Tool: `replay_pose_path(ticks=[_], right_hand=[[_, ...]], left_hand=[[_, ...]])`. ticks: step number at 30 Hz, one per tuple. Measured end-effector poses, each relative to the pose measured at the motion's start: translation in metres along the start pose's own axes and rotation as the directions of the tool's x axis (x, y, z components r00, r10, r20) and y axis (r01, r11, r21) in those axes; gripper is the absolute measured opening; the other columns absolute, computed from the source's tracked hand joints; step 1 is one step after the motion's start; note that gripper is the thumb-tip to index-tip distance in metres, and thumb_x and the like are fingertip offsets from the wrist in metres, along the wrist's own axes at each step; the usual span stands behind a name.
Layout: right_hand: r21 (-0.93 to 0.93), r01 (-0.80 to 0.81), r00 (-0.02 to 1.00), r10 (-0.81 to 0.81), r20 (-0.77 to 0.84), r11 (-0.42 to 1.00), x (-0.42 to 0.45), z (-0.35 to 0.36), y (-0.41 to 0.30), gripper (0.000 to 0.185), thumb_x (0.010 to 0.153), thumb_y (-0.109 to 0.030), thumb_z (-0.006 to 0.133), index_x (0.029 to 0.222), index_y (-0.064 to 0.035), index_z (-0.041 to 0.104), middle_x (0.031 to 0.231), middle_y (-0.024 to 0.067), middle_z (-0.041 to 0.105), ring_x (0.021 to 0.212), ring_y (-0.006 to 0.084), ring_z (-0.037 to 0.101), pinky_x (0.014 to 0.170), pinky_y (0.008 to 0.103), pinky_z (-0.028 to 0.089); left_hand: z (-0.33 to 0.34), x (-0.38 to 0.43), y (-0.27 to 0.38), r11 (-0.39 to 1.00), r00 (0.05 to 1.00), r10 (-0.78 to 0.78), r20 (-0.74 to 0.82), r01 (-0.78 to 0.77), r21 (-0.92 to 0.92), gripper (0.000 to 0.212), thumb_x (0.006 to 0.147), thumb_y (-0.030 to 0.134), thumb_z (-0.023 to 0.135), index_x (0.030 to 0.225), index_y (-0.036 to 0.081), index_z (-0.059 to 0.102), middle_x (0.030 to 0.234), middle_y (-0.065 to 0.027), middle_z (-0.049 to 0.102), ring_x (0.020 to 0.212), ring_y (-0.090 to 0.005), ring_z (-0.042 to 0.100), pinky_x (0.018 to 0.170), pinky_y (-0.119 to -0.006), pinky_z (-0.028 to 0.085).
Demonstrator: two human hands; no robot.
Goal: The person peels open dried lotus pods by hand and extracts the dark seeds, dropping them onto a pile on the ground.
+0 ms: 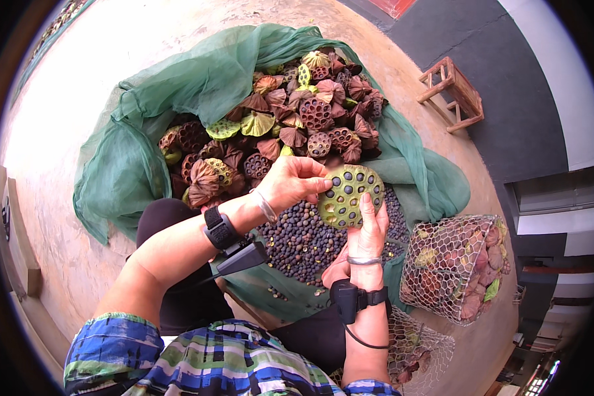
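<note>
A green lotus seed pod [349, 195] with dark seeds in its holes is held up, its flat face towards me. My right hand [369, 227] grips it from below, the thumb lying on the face. My left hand [294, 180] is at the pod's left edge, thumb against a seed there; its other fingers curl partly out of sight behind the rim. A few holes near the pod's lower left look pale, without a dark seed. Beneath the hands lies a spread of loose dark lotus seeds [297, 242]. Beyond them rises a heap of mostly brown, dried lotus pods [317, 114].
Green netting [153, 99] lies under and around the heap. To the right, a wire mesh basket [450, 267] contains husks, with more wire mesh [425, 341] nearer me. A small wooden stool [453, 94] stands at upper right. Devices with cables are strapped to both wrists.
</note>
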State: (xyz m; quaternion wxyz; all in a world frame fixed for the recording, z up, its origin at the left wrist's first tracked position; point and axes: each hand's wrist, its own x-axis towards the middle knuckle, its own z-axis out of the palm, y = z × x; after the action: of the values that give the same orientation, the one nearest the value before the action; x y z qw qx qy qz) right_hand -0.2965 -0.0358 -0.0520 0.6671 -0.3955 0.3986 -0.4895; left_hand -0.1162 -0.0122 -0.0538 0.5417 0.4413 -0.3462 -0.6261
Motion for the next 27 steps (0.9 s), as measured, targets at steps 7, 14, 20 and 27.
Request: replay_pose_path(ticks=[7, 14, 20, 27], right_hand=[[-0.28, 0.191, 0.976, -0.212, -0.047, 0.941, -0.006, 0.015, 0.002, 0.035, 0.081, -0.021, 0.063, 0.107, 0.0002, 0.052, 0.096, 0.0037, 0.059, 0.084, 0.0119, 0.055, 0.078, 0.0257, 0.044], [0.055, -0.035, 0.996, 0.03, 0.088, 0.998, -0.009, 0.013, -0.003, 0.035, 0.082, -0.024, 0.062, 0.108, -0.0028, 0.053, 0.098, 0.004, 0.06, 0.085, 0.0134, 0.058, 0.077, 0.0273, 0.047], [0.282, -0.268, 0.949, 0.202, 0.241, 0.921, -0.008, -0.003, 0.002, 0.044, 0.082, -0.028, 0.06, 0.116, -0.0029, 0.047, 0.104, 0.0065, 0.059, 0.089, 0.0162, 0.059, 0.079, 0.0305, 0.049], [0.309, -0.329, 0.934, 0.26, 0.246, 0.892, 0.002, -0.008, 0.004, 0.043, 0.083, -0.028, 0.059, 0.115, -0.0019, 0.048, 0.103, 0.007, 0.059, 0.088, 0.0164, 0.059, 0.079, 0.0308, 0.049]], left_hand=[[-0.003, -0.003, -0.001, 0.989, 0.993, 0.109, -0.052, -0.103, 0.102, 0.014, 0.073, 0.003, 0.062, 0.086, -0.003, 0.062, 0.072, -0.0013, 0.061, 0.06, -0.007, 0.054, 0.056, -0.021, 0.046], [0.001, -0.005, -0.006, 0.961, 0.997, 0.032, 0.075, -0.01, -0.275, 0.01, 0.072, 0.001, 0.06, 0.082, 0.0, 0.06, 0.072, -0.001, 0.06, 0.061, -0.0081, 0.055, 0.056, -0.022, 0.046], [0.002, -0.012, 0.007, 0.868, 0.931, 0.03, 0.363, 0.155, -0.471, 0.013, 0.078, 0.004, 0.058, 0.09, 0.0, 0.058, 0.082, -0.0046, 0.061, 0.071, -0.0112, 0.058, 0.067, -0.025, 0.047], [0.007, -0.009, 0.005, 0.951, 0.989, 0.008, 0.147, 0.038, -0.307, 0.012, 0.076, -0.002, 0.06, 0.087, 0.001, 0.056, 0.081, -0.0034, 0.061, 0.07, -0.0089, 0.057, 0.065, -0.022, 0.046]])
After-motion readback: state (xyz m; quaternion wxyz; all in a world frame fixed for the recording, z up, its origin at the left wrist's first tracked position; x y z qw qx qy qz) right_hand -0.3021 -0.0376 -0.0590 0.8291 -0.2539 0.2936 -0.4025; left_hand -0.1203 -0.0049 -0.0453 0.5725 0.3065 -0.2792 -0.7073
